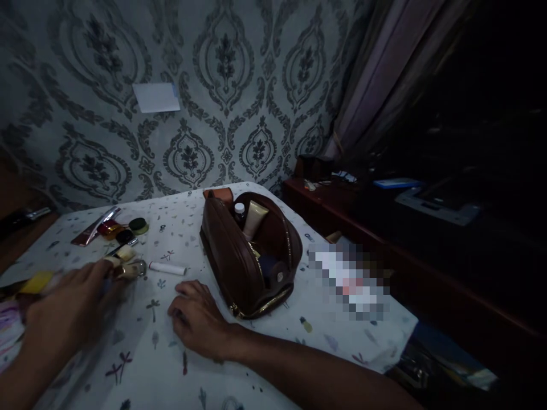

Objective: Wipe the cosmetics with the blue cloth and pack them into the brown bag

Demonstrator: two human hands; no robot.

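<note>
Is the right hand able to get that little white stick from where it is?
Probably yes: the right hand is close to the white stick, and only patterned cloth shows between them.

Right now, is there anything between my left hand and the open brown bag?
Yes. A slim white stick lies on the cloth between your left hand and the brown bag, and your right hand rests just on the near side of that path.
</note>
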